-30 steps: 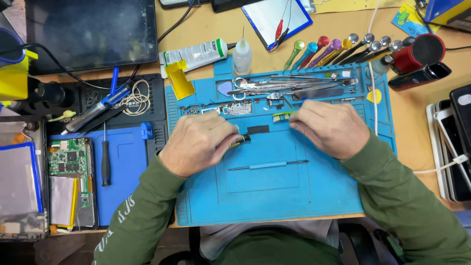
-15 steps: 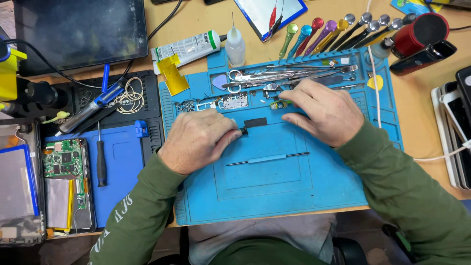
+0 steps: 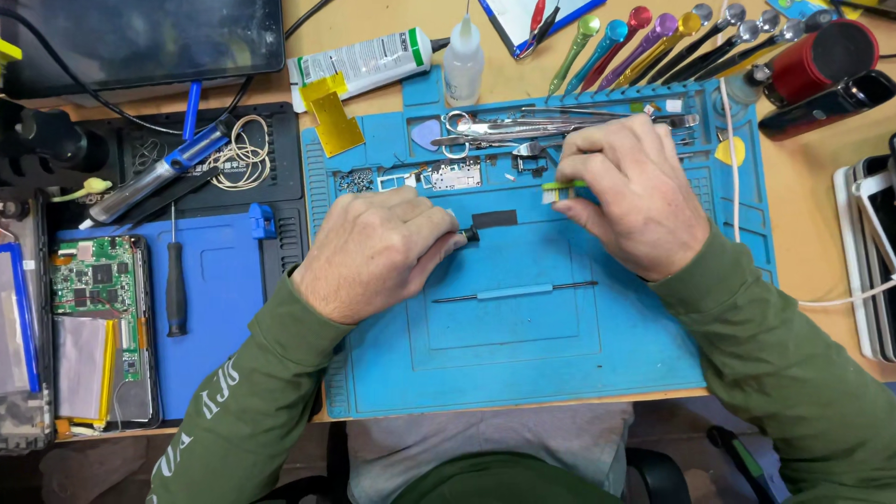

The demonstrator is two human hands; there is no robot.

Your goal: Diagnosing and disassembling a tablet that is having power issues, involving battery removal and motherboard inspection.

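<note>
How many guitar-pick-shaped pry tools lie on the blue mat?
2: a pale lilac pick in the mat's upper tray left of the scissors, and a yellow pick near the mat's right edge. The hands may hide others.

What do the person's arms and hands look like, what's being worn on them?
Both arms are covered by long olive-green sleeves that reach to the wrists. The left sleeve carries pale lettering along the forearm; the right sleeve looks plain. The left hand and the right hand are bare: no gloves, and no rings, watch or wrist strap can be seen from the head camera.
</note>
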